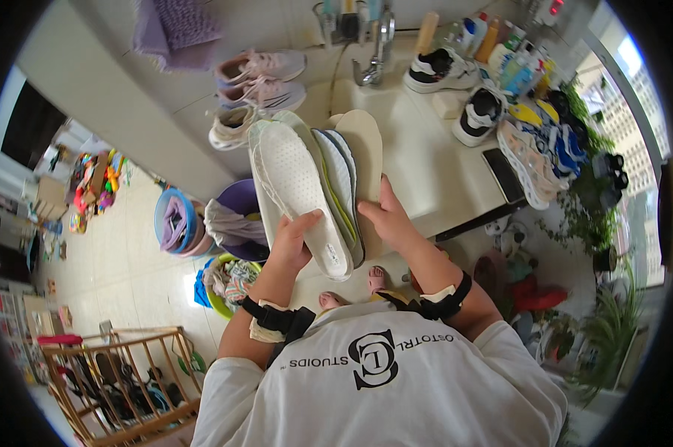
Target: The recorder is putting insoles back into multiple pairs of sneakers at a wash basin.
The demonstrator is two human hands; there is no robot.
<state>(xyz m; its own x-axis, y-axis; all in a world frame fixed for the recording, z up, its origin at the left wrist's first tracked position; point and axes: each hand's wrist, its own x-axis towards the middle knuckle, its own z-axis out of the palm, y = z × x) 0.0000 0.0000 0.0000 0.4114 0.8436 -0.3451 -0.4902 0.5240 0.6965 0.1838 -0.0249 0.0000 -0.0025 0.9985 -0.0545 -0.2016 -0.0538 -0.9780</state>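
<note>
Between my two hands I hold a fanned stack of several shoe insoles above the near edge of the sink counter. On the left lies a white perforated insole (297, 175), with my left hand (294, 237) gripping its edge, thumb on top. Next to it are greenish and grey-white insoles (341, 160), partly covered. The rightmost is a beige insole (367, 149); my right hand (387, 216) grips it, its thumb pressed onto the stack. The fingers of both hands are hidden under the insoles.
Pink sneakers (262, 80) stand at the counter's left. Black-and-white sneakers (481, 115), a phone (503, 176) and bottles (493, 37) lie to the right, near a faucet (370, 71). Laundry buckets (174, 217) are on the floor at left, a wooden crib (120, 380) behind them.
</note>
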